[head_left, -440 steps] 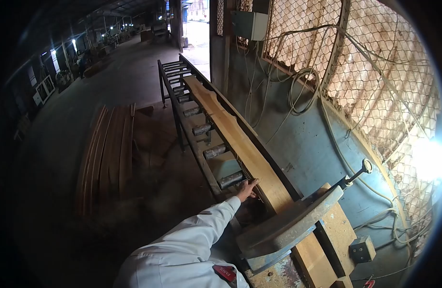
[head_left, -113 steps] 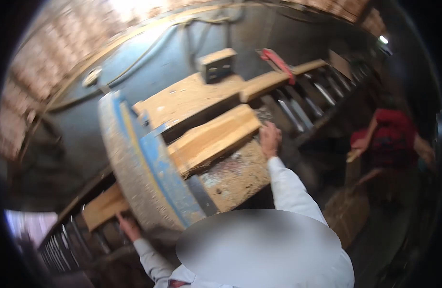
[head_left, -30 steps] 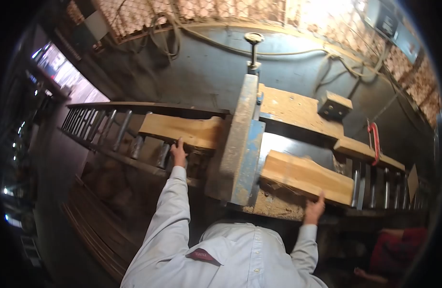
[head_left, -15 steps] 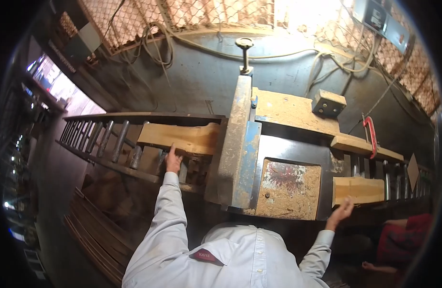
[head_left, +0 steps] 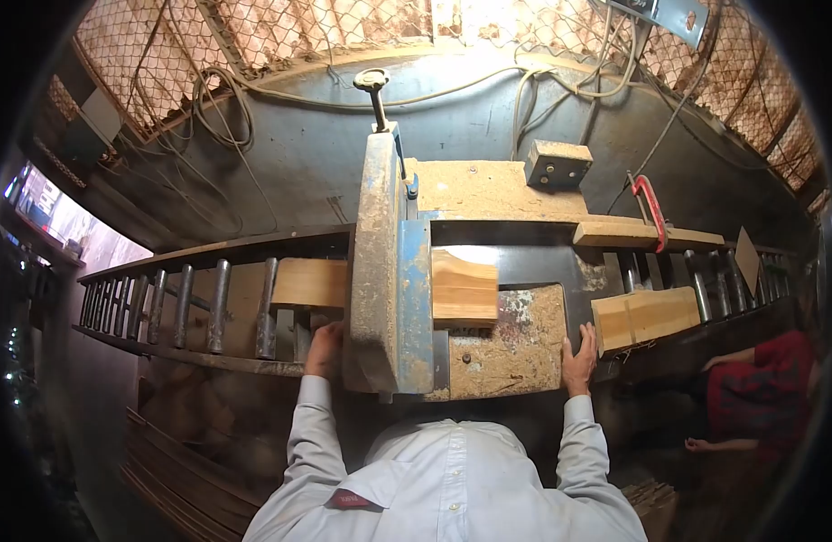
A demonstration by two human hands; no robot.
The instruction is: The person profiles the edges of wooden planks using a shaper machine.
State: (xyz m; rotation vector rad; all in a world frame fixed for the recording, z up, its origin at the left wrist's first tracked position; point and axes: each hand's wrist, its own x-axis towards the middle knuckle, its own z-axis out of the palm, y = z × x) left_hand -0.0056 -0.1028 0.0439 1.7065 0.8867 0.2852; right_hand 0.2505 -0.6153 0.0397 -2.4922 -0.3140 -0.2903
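Observation:
A thick wooden block (head_left: pixel 465 294) projects onto the machine table to the right of the upright blue guard (head_left: pixel 414 307). Left of the guard, light wood (head_left: pixel 310 282) shows at the same height; the stretch between is hidden behind the column. My left hand (head_left: pixel 324 350) is just below that left part, close against the column, its fingers largely hidden. My right hand (head_left: pixel 578 361) rests at the right edge of the sawdust-covered plate (head_left: pixel 515 370), fingers stretched out and holding nothing. Right beside its fingertips lies a second wooden block (head_left: pixel 646 318).
Roller conveyors (head_left: pixel 219 307) extend to both sides. Behind the table are a long wooden strip (head_left: pixel 646 237) with a red clamp (head_left: pixel 650 212) and a metal-faced block (head_left: pixel 557 166). Cables hang along the back wall. A person in a red shirt (head_left: pixel 759 388) is at the right.
The wood on the left has moved right, and a block now projects past the guard. My left hand has moved up to the column. My right hand has shifted left to the plate's edge.

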